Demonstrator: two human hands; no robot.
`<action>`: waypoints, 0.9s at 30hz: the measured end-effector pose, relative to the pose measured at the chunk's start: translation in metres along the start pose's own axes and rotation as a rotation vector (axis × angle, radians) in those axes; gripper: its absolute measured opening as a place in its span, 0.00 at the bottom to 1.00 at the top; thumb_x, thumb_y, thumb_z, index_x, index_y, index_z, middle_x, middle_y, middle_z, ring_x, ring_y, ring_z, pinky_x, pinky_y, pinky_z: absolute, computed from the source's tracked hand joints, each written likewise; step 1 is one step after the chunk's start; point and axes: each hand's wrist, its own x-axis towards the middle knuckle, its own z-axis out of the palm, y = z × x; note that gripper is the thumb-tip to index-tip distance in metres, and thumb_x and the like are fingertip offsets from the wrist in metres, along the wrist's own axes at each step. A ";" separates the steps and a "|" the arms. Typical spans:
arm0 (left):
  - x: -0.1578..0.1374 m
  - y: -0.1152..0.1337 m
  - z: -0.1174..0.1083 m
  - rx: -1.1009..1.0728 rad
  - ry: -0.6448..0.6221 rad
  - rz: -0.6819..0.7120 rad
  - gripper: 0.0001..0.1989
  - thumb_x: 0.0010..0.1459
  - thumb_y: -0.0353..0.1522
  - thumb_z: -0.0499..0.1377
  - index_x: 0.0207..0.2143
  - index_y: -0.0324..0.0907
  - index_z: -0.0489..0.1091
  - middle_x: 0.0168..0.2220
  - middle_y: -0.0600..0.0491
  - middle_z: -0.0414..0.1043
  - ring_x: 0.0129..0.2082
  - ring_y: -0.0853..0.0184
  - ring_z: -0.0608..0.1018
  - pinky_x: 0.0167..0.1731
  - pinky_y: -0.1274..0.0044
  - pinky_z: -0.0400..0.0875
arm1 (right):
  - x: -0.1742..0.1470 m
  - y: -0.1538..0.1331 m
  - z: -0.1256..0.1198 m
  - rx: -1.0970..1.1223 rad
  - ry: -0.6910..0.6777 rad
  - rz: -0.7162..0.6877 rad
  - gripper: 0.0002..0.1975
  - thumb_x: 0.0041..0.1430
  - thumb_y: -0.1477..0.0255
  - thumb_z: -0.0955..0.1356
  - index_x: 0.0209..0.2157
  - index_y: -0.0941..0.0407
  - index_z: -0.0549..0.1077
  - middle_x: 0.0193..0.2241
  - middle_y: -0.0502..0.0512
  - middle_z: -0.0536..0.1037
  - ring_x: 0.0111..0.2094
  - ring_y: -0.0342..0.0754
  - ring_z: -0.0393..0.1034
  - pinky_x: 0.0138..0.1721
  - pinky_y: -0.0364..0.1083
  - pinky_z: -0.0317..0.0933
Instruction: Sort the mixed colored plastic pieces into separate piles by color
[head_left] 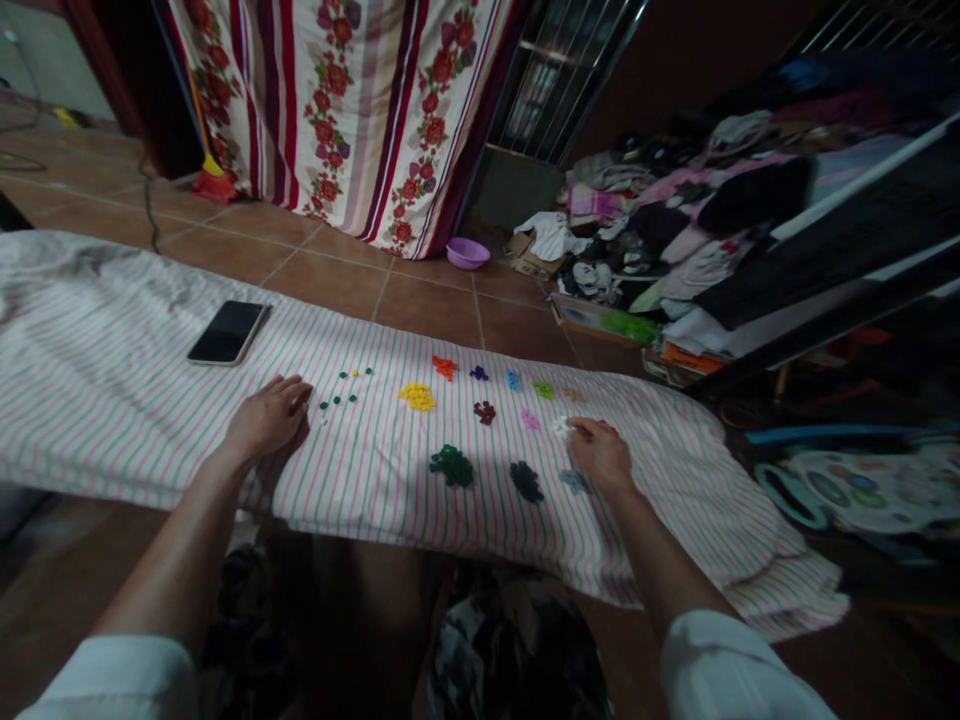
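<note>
My left hand (270, 418) lies on the striped cloth (360, 480) with its fingers loosely stretched out. Just right of it are small green pieces (337, 400) in a short row, with a tiny white piece (324, 421) below. Farther back, a yellow piece (355, 373) sits between two green ones. My right hand (604, 455) reaches to the pile of white pieces (562, 426), thumb and forefinger close together at its edge; what is between them is too small to make out. Red pieces (609, 427) show partly behind this hand.
Sorted piles include yellow (418, 397), orange (444, 367), dark green (451, 466), near-black (526, 481), brown (484, 412), pink (529, 420) and grey (574, 480) pieces. A phone (229, 332) lies at the left. Beyond the cloth are a purple basin (468, 253) and heaped clothes (675, 210).
</note>
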 end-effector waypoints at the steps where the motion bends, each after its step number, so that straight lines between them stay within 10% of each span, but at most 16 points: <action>1: 0.000 0.000 -0.001 -0.001 -0.001 -0.002 0.21 0.60 0.35 0.46 0.52 0.44 0.70 0.59 0.49 0.67 0.62 0.58 0.66 0.60 0.66 0.62 | 0.000 -0.001 -0.001 0.000 0.003 -0.004 0.13 0.45 0.71 0.62 0.30 0.54 0.78 0.33 0.59 0.80 0.36 0.55 0.74 0.44 0.54 0.66; 27: 0.001 0.001 0.002 0.018 0.000 0.001 0.22 0.63 0.35 0.44 0.52 0.43 0.70 0.59 0.49 0.68 0.61 0.58 0.66 0.59 0.66 0.63 | -0.001 -0.038 0.000 0.029 -0.031 -0.070 0.15 0.51 0.70 0.62 0.34 0.55 0.79 0.36 0.58 0.80 0.37 0.52 0.73 0.44 0.51 0.65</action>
